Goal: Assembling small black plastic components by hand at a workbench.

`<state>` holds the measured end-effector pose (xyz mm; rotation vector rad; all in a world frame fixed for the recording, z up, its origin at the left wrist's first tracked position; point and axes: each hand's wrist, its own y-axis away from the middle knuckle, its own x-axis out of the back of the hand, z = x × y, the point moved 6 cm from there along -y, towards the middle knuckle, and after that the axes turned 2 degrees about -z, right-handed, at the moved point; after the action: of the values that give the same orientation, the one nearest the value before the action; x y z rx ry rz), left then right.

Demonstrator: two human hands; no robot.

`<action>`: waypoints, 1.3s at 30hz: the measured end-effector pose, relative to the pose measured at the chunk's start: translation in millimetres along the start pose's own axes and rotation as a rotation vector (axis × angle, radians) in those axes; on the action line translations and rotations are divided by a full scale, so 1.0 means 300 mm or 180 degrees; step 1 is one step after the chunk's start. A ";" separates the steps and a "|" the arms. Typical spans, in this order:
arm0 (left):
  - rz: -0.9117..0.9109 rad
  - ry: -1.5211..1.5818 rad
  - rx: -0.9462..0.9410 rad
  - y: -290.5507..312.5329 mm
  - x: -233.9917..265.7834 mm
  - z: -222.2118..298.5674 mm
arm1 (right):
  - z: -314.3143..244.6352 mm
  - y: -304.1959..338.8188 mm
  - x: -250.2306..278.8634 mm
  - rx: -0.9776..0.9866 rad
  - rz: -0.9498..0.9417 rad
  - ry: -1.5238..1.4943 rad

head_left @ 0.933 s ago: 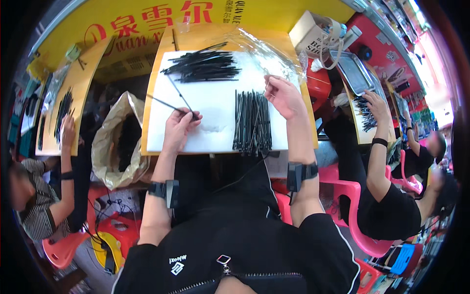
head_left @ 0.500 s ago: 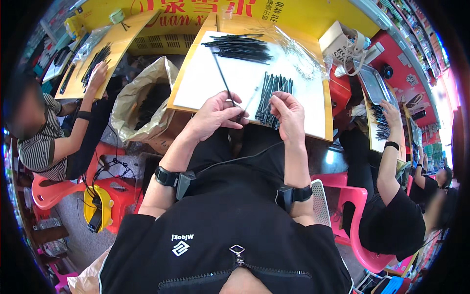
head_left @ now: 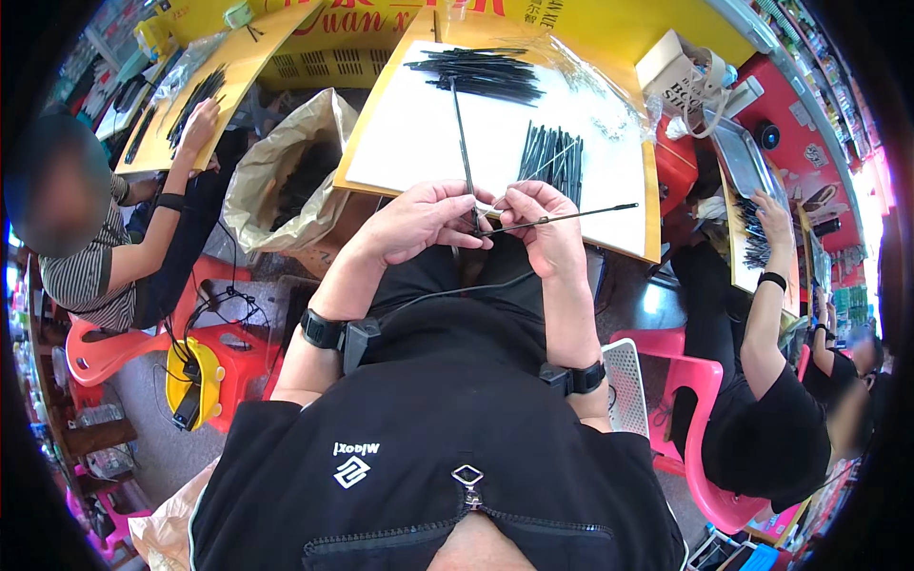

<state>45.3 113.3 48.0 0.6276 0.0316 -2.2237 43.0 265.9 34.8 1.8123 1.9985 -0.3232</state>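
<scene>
My left hand [head_left: 414, 224] is closed on a long thin black strip [head_left: 463, 138], which rises toward the far pile. Close beside it, fingertips nearly touching, my right hand [head_left: 547, 233] pinches another dark thin strip [head_left: 595, 212] that points to the right. A fine pale wire-like piece [head_left: 560, 159] slants up from the right fingers. Just beyond that hand lies a bundle of black strips [head_left: 550, 143] on the white board [head_left: 409, 143]. Farther off is a larger pile of black strips [head_left: 481, 76]. Where the pieces meet between my fingers is partly hidden.
Thin shiny wires [head_left: 592, 81] lie at the board's far right. Left of the table stands an open paper sack [head_left: 249, 195] with dark contents. A pale bag [head_left: 671, 71] sits at the right corner. People work at tables on both sides.
My right hand has moved left, close to my left hand. A dark strip now points right from its fingers. The strip in my left hand stands more upright.
</scene>
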 end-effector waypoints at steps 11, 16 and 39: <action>-0.0222 0.0128 -0.0113 0.004 -0.015 0.010 | 0.042 -0.012 0.017 -0.0343 -0.0128 -0.0195; -0.0267 0.0002 -0.0187 0.006 -0.030 0.013 | 0.044 -0.010 0.016 -0.0374 -0.0150 -0.0116; -0.0423 -0.0288 -0.0310 0.016 -0.036 0.008 | 0.057 -0.016 0.027 -0.0440 -0.0102 -0.0027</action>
<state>53.8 117.2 55.7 0.4833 0.1382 -2.3605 40.4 265.0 15.5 1.6930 1.9941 -0.1969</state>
